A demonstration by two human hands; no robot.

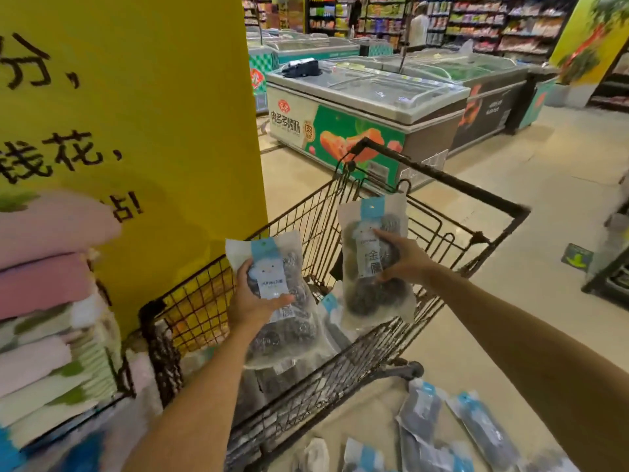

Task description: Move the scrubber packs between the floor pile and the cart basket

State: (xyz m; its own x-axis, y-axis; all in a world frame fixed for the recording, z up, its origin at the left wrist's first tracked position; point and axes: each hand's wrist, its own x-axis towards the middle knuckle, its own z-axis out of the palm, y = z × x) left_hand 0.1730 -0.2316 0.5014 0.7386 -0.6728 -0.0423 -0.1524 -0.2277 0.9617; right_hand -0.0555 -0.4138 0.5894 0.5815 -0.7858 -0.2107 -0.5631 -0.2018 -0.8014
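The person stood at the near end of a wire shopping cart (357,362), both arms reaching over it. The left hand (253,306) gripped a clear packet of metal scourers (272,294) above the cart's near left corner, thumb across the label and fingers curled behind, so the printed face was turned up toward the camera. The right hand (405,258) pinched a second scourer packet (372,260) above the middle of the cart, fingers curled round its right edge, thumb on the front; it hung upright, label readable. Further packets lay inside the cart beneath both hands. More packets (476,427) lay on the floor to the right of the cart. Folded towels (44,301) were stacked left of it, and chest freezers (367,97) stood beyond its far end.
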